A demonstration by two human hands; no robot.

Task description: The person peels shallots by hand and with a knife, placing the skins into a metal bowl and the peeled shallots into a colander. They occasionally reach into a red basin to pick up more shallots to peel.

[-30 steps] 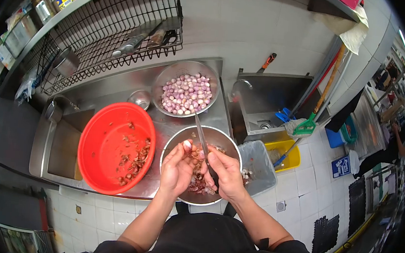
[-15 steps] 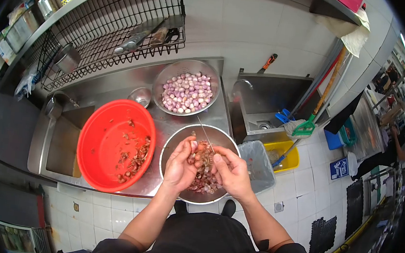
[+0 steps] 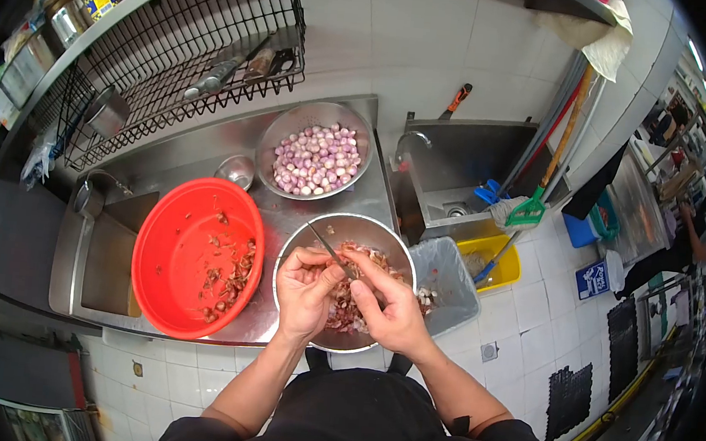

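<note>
Over a steel bowl (image 3: 287, 252) of shallot skins and unpeeled shallots (image 3: 344, 316), both my hands meet at the fingertips. My right hand (image 3: 391, 308) grips a small knife (image 3: 327, 248), its thin blade pointing up and left across my left fingers. The fingers of my left hand (image 3: 305, 292) are pinched on a small shallot, mostly hidden by the fingers and blade. Behind the bowl, a steel colander (image 3: 269, 142) holds many peeled, pale purple shallots (image 3: 316, 158). To the left stands a red basin (image 3: 179, 239) with brown-skinned shallots and loose skins (image 3: 230, 281) along its right side.
A small metal bowl (image 3: 236, 170) sits between basin and colander. Sinks lie at left (image 3: 119, 250) and right (image 3: 466, 172). Beside the steel bowl is a clear bin (image 3: 450, 305), near a yellow bucket (image 3: 501, 254). A wire rack (image 3: 190, 63) hangs above. Another person's arm (image 3: 692, 233) shows far right.
The knife has swung from upright between my hands to lying across my left fingertips. My left hand has turned and closed in, and my right hand has shifted slightly left. The view has shifted slightly.
</note>
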